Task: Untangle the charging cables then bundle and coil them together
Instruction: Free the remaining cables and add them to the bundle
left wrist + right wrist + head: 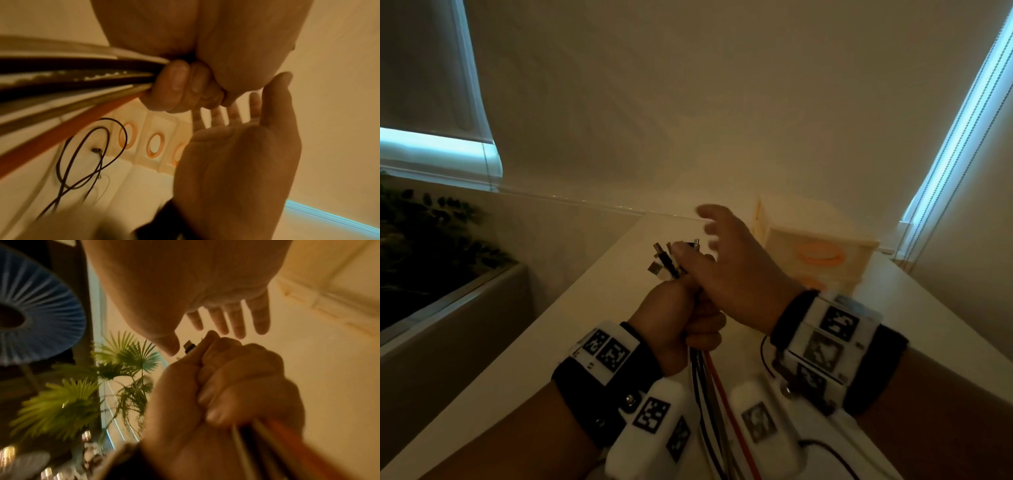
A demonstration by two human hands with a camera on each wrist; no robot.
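Cables [705, 370] are fisted by left hand [681, 318], plugs [671, 260] just past it; open, empty right hand [736, 270] should level plugs before coiling.

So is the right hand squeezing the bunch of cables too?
No, the right hand is open with fingers spread; only the left hand grips them.

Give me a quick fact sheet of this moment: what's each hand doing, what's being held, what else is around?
left hand: fist gripping the cable bundle
right hand: fingers spread, hovering by the plugs, gripping nothing
plugs: several connector ends fanning out above the left fist
cable colours: white, black, one orange-red
surface: pale table
nearby: cream drawer box with orange holes; thin black wire lying loose on the table; leafy plant
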